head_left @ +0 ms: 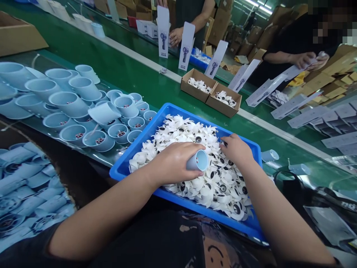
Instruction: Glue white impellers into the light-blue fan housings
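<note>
Fingers of L hand (170, 162) wrapped round a pale blue plastic cup (199, 160), closed firm on its outer wall, mouth pointing to my R, cup held over the pile. Fingers of R hand (235, 150) half open, tips down on the pile, no held item visible; can't tell if one is pinched.

Largest first: green conveyor belt (131, 61) runs diagonally across my feed; co-worker's hands (302, 60) work a white card at far R. Blue plastic tray (192, 120) sits directly under both hands, holding a heap of white moulded parts (184, 137) w/ dark round centres. Rows of matching blue cups (69, 104) stand to the L of the tray.

Handling (est.): cup light, thin-walled, fairly stiff, smooth, so some slip risk; hold by outer wall, not rim. Parts look light, w/ thin flared edges; take by the centre.
</note>
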Tool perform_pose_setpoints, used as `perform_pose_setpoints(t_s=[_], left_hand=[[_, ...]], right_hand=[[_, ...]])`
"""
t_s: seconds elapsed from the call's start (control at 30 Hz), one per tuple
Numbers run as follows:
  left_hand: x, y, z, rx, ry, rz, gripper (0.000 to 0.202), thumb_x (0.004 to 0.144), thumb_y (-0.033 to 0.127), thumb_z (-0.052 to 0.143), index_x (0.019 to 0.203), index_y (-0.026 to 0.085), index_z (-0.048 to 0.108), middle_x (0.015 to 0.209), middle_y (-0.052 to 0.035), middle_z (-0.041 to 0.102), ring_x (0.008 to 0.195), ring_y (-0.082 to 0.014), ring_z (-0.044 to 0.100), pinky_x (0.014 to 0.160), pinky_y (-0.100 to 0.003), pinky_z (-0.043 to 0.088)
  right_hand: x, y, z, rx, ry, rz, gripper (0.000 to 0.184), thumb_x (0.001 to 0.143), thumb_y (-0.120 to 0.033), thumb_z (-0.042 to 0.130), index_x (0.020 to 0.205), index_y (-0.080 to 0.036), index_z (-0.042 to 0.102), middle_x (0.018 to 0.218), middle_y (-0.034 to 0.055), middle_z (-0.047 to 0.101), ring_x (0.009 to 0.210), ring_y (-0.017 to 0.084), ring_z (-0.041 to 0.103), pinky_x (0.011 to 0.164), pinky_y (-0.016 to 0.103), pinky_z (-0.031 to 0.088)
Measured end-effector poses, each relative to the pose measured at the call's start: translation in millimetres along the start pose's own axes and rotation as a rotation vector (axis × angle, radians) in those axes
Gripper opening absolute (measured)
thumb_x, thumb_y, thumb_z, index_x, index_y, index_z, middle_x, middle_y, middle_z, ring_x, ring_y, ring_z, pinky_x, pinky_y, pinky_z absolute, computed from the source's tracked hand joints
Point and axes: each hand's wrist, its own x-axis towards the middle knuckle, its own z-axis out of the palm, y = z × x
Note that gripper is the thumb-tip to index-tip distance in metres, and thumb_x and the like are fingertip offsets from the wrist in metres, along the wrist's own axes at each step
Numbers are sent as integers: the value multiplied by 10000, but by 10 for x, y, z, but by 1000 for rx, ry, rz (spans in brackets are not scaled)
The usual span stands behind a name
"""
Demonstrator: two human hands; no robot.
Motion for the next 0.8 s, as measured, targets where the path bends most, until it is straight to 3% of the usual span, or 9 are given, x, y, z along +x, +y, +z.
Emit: perform_pose_setpoints(t_s=[0.23,0.47,0.6,0.67,0.8], left_hand=[[-4,10,-9,2,-13,-6,596,793,456,717,1311,215,548,1285,-97,643,1153,-314,604,950,-458,477],[0,0,13,-10,6,27,582,786,458,724,1298,242,552,1259,-89,658,1134,-310,617,952,-482,482],[-6,16,9,-12,18,23,563,787,450,724,1280,234,558,1258,-94,658,1118,-306,625,952,-494,494],[-10,21,5,-9,21,23,562,786,444,730,1276,231,555,1281,-97,649,1143,-307,618,972,-493,490],[-14,27,-7,18,10,23,562,787,449,733,1274,244,543,1314,-97,635,1177,-310,606,989,-500,487]], right_hand=[[7,-75,36,-115,-37,-89,212,957,-260,594,1139,-165,647,1160,91,555,965,200,557,850,365,498],[20,-93,97,14,-46,-69,219,950,-275,623,1129,-149,620,1138,89,563,1003,210,552,905,398,488],[-20,-87,156,248,-14,-36,149,925,-269,654,936,-127,613,1011,63,574,945,192,546,892,382,477],[-42,-44,149,435,19,-3,202,911,-296,668,859,-122,581,961,53,558,885,173,531,840,345,478],[-107,119,-6,964,46,85,327,951,-462,551,963,-136,524,965,56,538,691,117,466,627,241,430]])
